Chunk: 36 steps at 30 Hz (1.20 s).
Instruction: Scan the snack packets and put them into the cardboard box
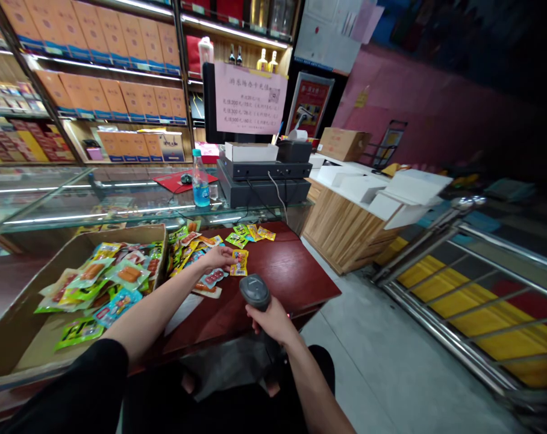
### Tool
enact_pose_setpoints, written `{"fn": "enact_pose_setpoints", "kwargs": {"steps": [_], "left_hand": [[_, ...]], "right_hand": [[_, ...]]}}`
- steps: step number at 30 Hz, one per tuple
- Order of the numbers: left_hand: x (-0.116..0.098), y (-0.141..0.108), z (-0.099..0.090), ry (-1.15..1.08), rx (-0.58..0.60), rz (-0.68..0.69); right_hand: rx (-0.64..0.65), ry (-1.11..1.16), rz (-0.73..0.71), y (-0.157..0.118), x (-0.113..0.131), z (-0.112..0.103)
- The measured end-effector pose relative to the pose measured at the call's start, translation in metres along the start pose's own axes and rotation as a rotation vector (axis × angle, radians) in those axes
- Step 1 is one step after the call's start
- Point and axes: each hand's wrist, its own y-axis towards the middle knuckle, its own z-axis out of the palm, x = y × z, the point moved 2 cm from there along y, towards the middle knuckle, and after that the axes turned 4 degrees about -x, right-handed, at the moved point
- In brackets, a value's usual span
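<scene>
Between the fingertips of my left hand (217, 258) is a small yellow snack packet (239, 263), held over the dark red table (282, 259). My right hand (273, 319) is wrapped round the handle of a grey barcode scanner (255, 292), whose head is just below and to the right of the packet. A heap of snack packets (183, 247) lies under and beside my left hand. Farther back on the table are several green and yellow packets (249, 234). At the left, an open cardboard box (29, 355) holds many packaged sausages and snacks (129, 274).
Behind the table runs a glass display counter (133, 199) bearing a bottle of blue drink (200, 181), a black cash drawer (259, 191) and a monitor with a pink notice (250, 99). A metal railing (440, 313) stands at the right. Boxed goods fill the shelves (111, 66).
</scene>
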Motion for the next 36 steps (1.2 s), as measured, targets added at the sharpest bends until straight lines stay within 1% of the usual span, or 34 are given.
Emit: {"fn": "enact_pose_setpoints", "kwargs": {"steps": [2, 4, 6, 7, 9, 11, 13, 15, 17, 19, 21, 22, 24, 27, 31, 33, 36], "left_hand": [[-0.004, 0.001, -0.006, -0.014, -0.01, 0.007], [-0.016, -0.004, -0.019, -0.034, -0.069, 0.028], [-0.032, -0.016, -0.041, -0.032, -0.151, 0.058], [-0.041, -0.025, -0.056, -0.021, -0.194, 0.072], [-0.057, -0.05, -0.091, 0.003, -0.268, 0.097], [-0.069, -0.082, -0.133, 0.02, -0.37, 0.117], [-0.075, -0.118, -0.174, 0.009, -0.492, 0.126], [-0.077, -0.152, -0.208, 0.016, -0.573, 0.129], [-0.077, -0.18, -0.23, 0.013, -0.644, 0.116], [-0.076, -0.197, -0.24, 0.011, -0.69, 0.11], [-0.074, -0.201, -0.238, 0.023, -0.694, 0.115], [-0.073, -0.198, -0.233, 0.04, -0.681, 0.117], [-0.071, -0.186, -0.217, 0.092, -0.631, 0.104], [-0.065, -0.156, -0.182, 0.174, -0.541, 0.073], [-0.05, -0.106, -0.125, 0.268, -0.321, 0.097], [-0.04, -0.084, -0.1, 0.395, -0.237, 0.118], [-0.026, -0.06, -0.07, 0.652, -0.158, 0.177]], "right_hand": [[-0.004, 0.012, -0.004, 0.001, 0.003, 0.0], [-0.001, 0.03, -0.01, 0.004, 0.006, 0.001], [0.021, 0.05, -0.023, 0.009, 0.011, 0.005], [0.04, 0.059, -0.034, 0.012, 0.013, 0.007], [0.077, 0.062, -0.052, 0.018, 0.018, 0.013], [0.098, 0.038, -0.06, 0.023, 0.023, 0.02], [0.124, 0.002, -0.062, 0.027, 0.029, 0.027], [0.165, -0.026, -0.068, 0.028, 0.035, 0.035], [0.2, -0.031, -0.074, 0.027, 0.041, 0.041], [0.217, -0.01, -0.085, 0.026, 0.044, 0.047], [0.224, 0.006, -0.097, 0.026, 0.044, 0.05], [0.224, 0.007, -0.102, 0.026, 0.043, 0.05], [0.214, -0.003, -0.107, 0.027, 0.037, 0.048], [0.166, -0.009, -0.106, 0.026, 0.027, 0.037], [0.101, 0.002, -0.07, 0.017, 0.022, 0.017], [0.062, 0.017, -0.053, 0.01, 0.022, 0.007], [0.014, 0.039, -0.042, 0.003, 0.022, -0.004]]}}
